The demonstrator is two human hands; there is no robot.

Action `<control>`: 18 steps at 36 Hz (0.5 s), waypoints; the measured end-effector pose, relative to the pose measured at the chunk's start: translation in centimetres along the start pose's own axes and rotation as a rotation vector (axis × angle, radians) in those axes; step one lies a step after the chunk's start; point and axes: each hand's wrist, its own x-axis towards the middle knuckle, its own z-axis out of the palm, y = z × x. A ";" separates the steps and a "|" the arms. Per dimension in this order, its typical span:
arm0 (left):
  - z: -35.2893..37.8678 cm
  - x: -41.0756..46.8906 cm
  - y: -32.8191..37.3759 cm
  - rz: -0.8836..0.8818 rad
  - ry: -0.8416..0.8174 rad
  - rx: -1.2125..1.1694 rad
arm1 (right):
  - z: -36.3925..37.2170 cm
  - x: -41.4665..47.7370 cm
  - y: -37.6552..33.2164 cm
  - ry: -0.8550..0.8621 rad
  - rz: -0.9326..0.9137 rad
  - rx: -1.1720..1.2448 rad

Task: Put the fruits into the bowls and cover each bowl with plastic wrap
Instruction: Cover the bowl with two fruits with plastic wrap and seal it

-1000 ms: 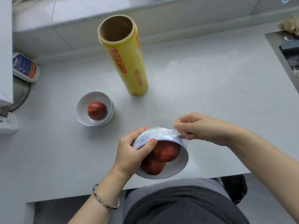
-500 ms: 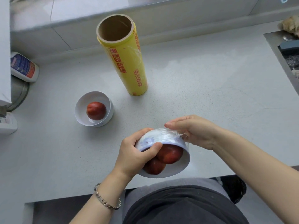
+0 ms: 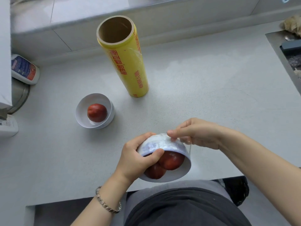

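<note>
- While the left hand (image 3: pixel 135 159) gripped the tilted bowl (image 3: pixel 171 176) at lower centre of the frame, thumb over the rim and fingers round the outside, the right hand (image 3: pixel 200 134) pinched the plastic wrap (image 3: pixel 162 141) against the bowl's outer wall.
- Two red fruits (image 3: pixel 171 160) sat inside. I'd guess they added real weight and could roll, so gripping the wall made sense.
- The wrap looked thin, clingy and easy to tear, so it was best taken at the loose edge and pulled gently.
- The bowl looked hard, smooth and breakable, and probably slippery.
- The second bowl (image 3: pixel 96 98), left of centre, held a single fruit (image 3: pixel 97 112), with no film on it that I could see.
- The yellow roll (image 3: pixel 128 66) stood upper centre. Its red characters and lettering weren't readable to me.
- The bottle (image 3: pixel 24 70) at the left edge had a blue-and-red label, too blurred to read.
</note>
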 end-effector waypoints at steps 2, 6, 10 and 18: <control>0.0 -0.1 -0.1 -0.014 0.006 -0.012 | 0.5 0.4 0.4 0.074 -0.063 0.102; 0.0 -0.3 -0.2 -0.003 0.008 -0.017 | 1.6 0.8 1.3 0.334 -0.165 0.262; 0.0 -0.4 0.1 0.018 0.034 -0.057 | 2.5 1.3 1.6 0.531 -0.284 0.284; -0.3 0.0 0.5 0.054 0.022 -0.078 | 2.8 2.4 1.6 0.563 -0.284 0.234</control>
